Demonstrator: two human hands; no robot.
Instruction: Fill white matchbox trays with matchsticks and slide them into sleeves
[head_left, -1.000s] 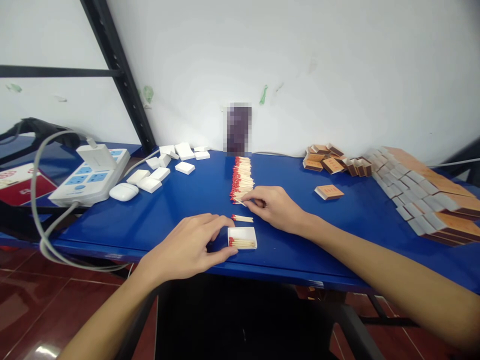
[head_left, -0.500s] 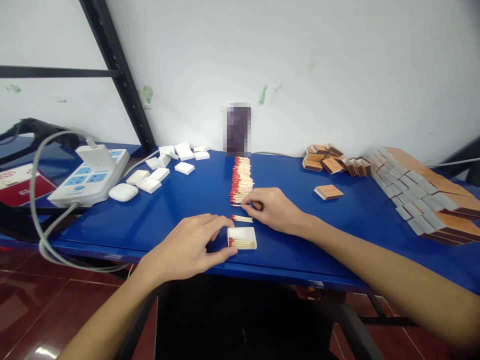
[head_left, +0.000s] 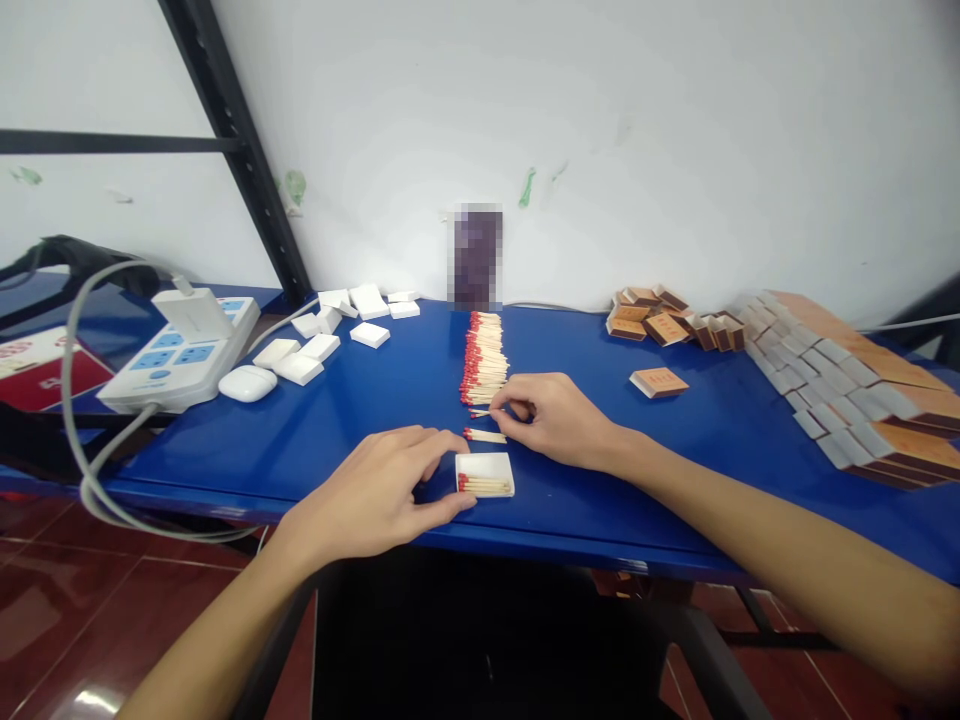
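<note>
"What lay on the desk (head_left: 375,385)?"

"A pile of matches (head_left: 486,362) and, nearer, a tray (head_left: 489,464). The tray looked light and crushable; the left hand (head_left: 382,490) held its left end between thumb and forefinger."

"And the right hand (head_left: 559,420)?"

"Thumb and forefinger pinched one match (head_left: 481,413) just in front of the pile: probably stiff yet easily snapped, so best held lightly by the headless end."

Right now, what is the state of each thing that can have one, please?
Small white cardboard tray: open, partly filled with red-tipped wooden matches.
Left hand: touching that tray.
Right hand: pinching one red-tipped wooden match.
Long row of matches: lying, heads left.
Lone orange cardboard matchbox: lying flat.
White plastic power strip: white charger plugged in.
</note>
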